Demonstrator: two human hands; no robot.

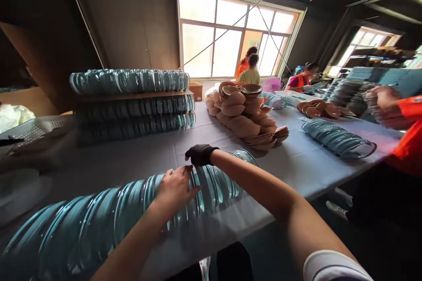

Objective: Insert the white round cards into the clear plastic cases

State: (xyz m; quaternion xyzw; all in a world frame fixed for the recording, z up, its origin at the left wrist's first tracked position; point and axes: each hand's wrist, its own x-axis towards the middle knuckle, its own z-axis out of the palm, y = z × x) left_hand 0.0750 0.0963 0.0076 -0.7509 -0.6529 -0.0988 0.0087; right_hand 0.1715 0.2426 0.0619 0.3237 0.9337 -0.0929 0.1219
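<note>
You are pressing bare left hand [174, 186] flat atop long row of clear lids [99, 221] lying along near table [306, 162] edge, bracing it; gloved right hand [200, 154] cupping far side, keeping row from spreading.

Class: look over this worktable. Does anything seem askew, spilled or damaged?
Nothing is broken or spilled. The brown bowls sit in a loose, slumping heap, unlike the tidy rows of clear lids under the left hand and gloved right hand.
</note>
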